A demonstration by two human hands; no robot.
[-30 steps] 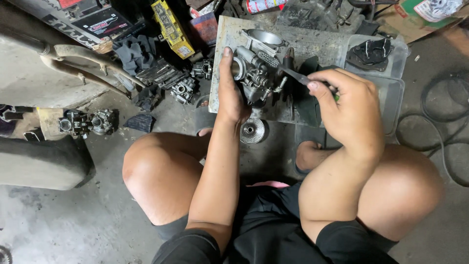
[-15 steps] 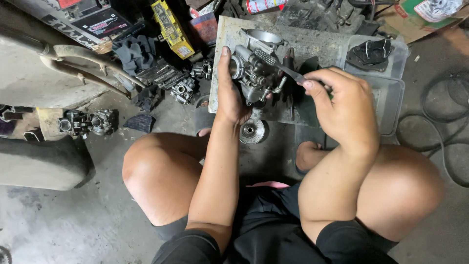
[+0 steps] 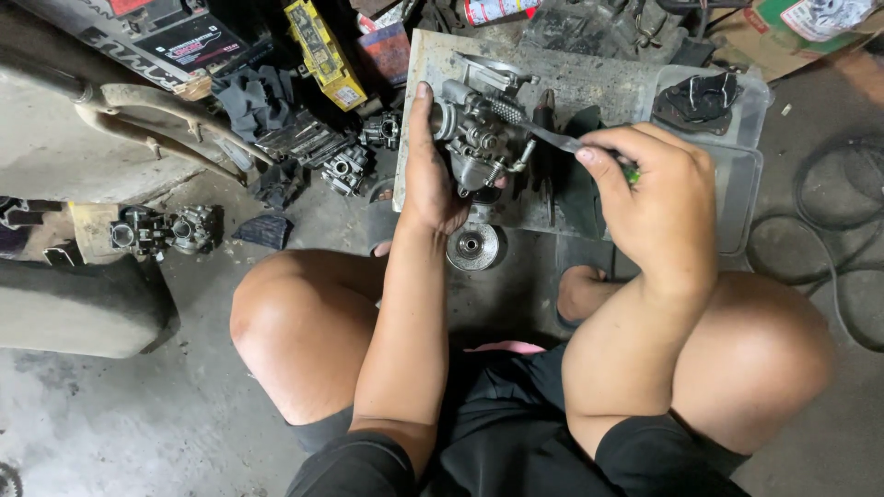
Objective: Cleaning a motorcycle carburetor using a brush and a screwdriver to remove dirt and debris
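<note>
left hand (image 3: 433, 179): wrapped around the side of a grey metal carburettor (image 3: 479, 138), thumb up along its left edge, fingers hidden behind the body; it grips the part firmly.
right hand (image 3: 658, 198): closed in a fist round the green handle of a brush with a grey neck (image 3: 552, 138); only a sliver of green shows between the fingers.
brush head: the bristled end lies against the top of the carburettor, touching it on the right side.
carburettor position: held just above a dirty grey flat metal plate (image 3: 599, 87), near the plate's left half, tilted with its round mouth toward the left.
plate surroundings: a clear plastic tray (image 3: 737, 175) lies under and to the right of the plate, and a black moulded part (image 3: 700, 97) sits at the tray's far right corner.
below the plate: a small round silver metal disc (image 3: 471, 247) rests on the concrete floor (image 3: 138, 423), just beside the left wrist.
left of the plate: several more dark carburettor bodies (image 3: 345, 166) lie scattered on the floor, with a yellow rectangular box (image 3: 322, 51) beyond them.
far left: another pair of grimy metal parts (image 3: 166, 230) sits well apart from the work.
posture: the person squats, both bare knees either side of the forearms.
far right: a loop of black cable (image 3: 810, 239) lies on the floor.
</note>
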